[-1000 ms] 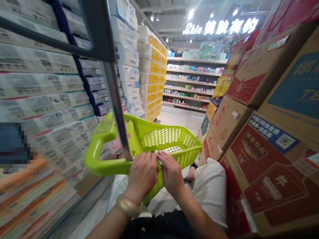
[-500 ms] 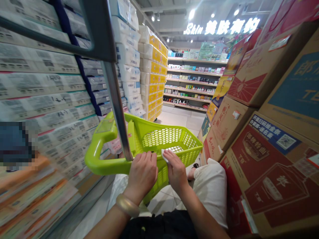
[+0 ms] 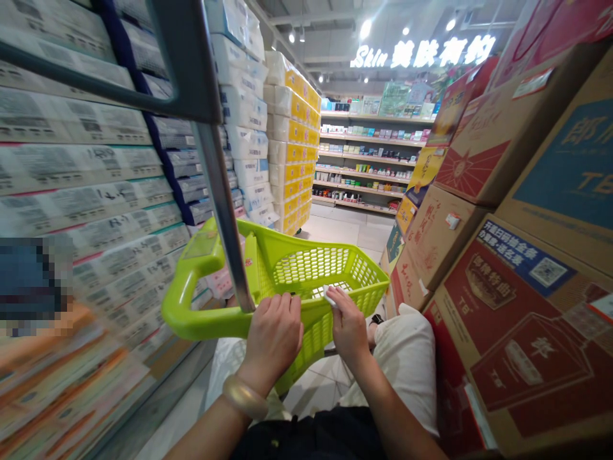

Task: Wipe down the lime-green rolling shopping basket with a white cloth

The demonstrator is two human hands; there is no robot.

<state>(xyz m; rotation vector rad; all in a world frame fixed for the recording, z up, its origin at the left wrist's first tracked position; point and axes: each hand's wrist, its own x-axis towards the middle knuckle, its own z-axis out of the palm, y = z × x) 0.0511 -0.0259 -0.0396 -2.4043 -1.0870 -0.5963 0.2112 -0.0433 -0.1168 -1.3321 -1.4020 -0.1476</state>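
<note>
In front of me stands a lime-green shopping basket (image 3: pixel 306 313) with slotted walls and a thick loop handle at its left end. My left hand (image 3: pixel 275 329) grips its near rim, fingers curled over the edge beside a metal pole (image 3: pixel 223 211). Farther right on the same rim is my right hand (image 3: pixel 350 322), closed on a white wipe (image 3: pixel 328 295) pressed against the rim; most of the wipe is hidden under the fingers. A gold bangle (image 3: pixel 245 397) circles my left wrist. The basket's visible inside holds no goods.
Stacked packs of paper (image 3: pixel 86 166) rise at my left, with yellow-white packs (image 3: pixel 293 147) beyond. Cardboard cartons (image 3: pixel 522 319) are piled close on my right. Shelves of small goods (image 3: pixel 368 153) stand at the back. A dark handle frame (image 3: pixel 186 64) crosses the upper left.
My right hand has slid a little to the right along the basket's rim with the white wipe. My left hand keeps its grip in the same place.
</note>
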